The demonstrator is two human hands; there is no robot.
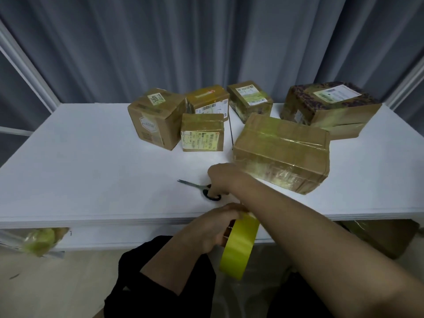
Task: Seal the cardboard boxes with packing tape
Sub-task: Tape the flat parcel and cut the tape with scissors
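Head view: the left hand (pixel 211 228) grips the yellow tape roll (pixel 238 246) beneath the right forearm, while the right hand (pixel 222 177) grasps the scissors (pixel 195 185) by their handle, with taped cardboard boxes (pixel 281 152) just beyond.

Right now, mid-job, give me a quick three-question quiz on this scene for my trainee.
1. True or false: the tape roll rests on the table.
2. The right hand is on the: A) scissors B) nearest box C) tape roll.
3. How many cardboard boxes stand on the tabletop?

Key: 1 false, the left hand holds it off the table, by the near edge; 2 A; 3 six.
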